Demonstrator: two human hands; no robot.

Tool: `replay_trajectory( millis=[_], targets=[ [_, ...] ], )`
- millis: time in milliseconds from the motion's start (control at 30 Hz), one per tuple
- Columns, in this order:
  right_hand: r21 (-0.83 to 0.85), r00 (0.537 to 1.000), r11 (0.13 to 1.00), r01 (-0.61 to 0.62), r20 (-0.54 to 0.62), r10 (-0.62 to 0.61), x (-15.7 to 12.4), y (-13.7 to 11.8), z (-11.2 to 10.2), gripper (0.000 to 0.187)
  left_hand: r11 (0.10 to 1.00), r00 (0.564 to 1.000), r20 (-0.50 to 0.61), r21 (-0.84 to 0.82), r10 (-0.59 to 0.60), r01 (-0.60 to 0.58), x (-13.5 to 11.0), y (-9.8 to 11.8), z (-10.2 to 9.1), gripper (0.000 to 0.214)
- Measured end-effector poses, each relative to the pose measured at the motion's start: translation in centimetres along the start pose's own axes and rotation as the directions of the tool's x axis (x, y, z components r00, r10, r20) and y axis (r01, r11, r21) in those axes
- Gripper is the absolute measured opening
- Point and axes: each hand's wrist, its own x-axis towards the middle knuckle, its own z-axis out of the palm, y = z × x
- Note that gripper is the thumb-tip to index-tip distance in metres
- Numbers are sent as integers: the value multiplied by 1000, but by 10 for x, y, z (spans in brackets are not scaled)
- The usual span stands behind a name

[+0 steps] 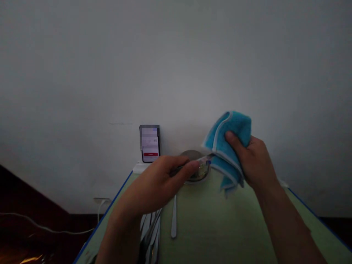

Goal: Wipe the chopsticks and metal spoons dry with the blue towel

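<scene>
My left hand (162, 179) is closed in a pinch on the handle of a metal utensil (202, 161), holding it level above the table. Its far end disappears into a folded blue cloth (232, 137). My right hand (253, 161) grips that cloth, thumb on top, wrapped round the utensil's tip. Both hands hover over a small round metal dish (196, 176) at the far end of the light green table (209, 227).
Several pieces of metal cutlery (154, 227) lie on the table below my left hand, one (173, 216) apart from the rest. A phone (150, 143) with a lit screen leans against the white wall. A white cable (41, 227) runs along the dark floor at left.
</scene>
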Motion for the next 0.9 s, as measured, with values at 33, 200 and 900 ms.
replay_trajectory(
  millis=[33, 200, 900],
  targets=[
    [74, 992, 997, -11, -128, 20, -3, -1, 4, 40, 1000, 1000, -18, 26, 16, -15, -1, 8, 5, 40],
    [352, 946, 934, -57, -281, 163, -16, -2, 14, 47, 968, 986, -136, 245, 95, -59, -4, 40, 25, 38],
    [410, 925, 863, -296, 348, 152, -25, 8, -30, 53, 964, 1000, 15, 264, 7, -11, -15, 16, 0, 38]
  ],
)
